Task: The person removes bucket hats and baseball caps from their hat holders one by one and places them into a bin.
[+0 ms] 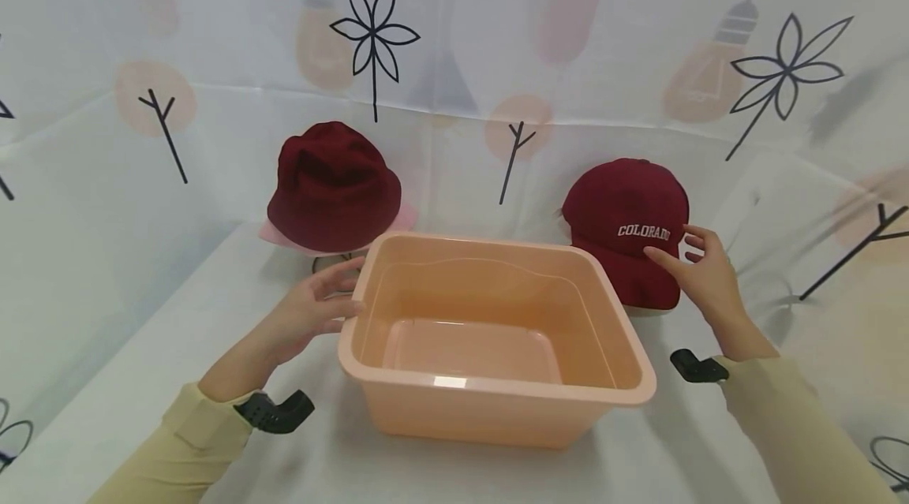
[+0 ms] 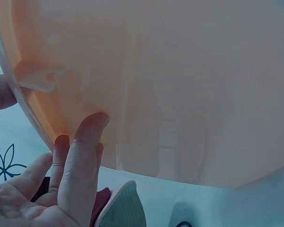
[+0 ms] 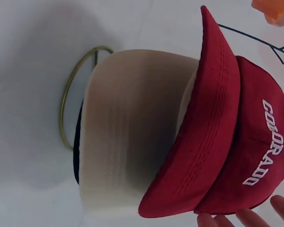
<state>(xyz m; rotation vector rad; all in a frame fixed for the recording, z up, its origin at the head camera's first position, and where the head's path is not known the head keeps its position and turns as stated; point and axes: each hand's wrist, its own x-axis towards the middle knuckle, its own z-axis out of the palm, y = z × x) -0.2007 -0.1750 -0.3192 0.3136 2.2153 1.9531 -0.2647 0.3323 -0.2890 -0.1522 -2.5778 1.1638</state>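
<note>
Held left, free right

Left hand [image 1: 304,315] grips the peach basin [image 1: 490,416] by its rim, apparently steadying it between both hands. Right hand [image 1: 712,283], fingers spread, grasps nothing beside the COLORADO cap [image 1: 625,204]. Maroon bucket hat [image 1: 334,192]: beyond the left hand.

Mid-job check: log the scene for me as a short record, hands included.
container: peach rectangular plastic tub, centre of the head view
left hand: touches the tub's left side
right cap: dark red fabric cap lettered COLORADO
beneath it: beige fabric cap
right hand: at the cap's right edge, contact unclear
left hat: dark red fabric bucket hat, pink brim beneath
</note>
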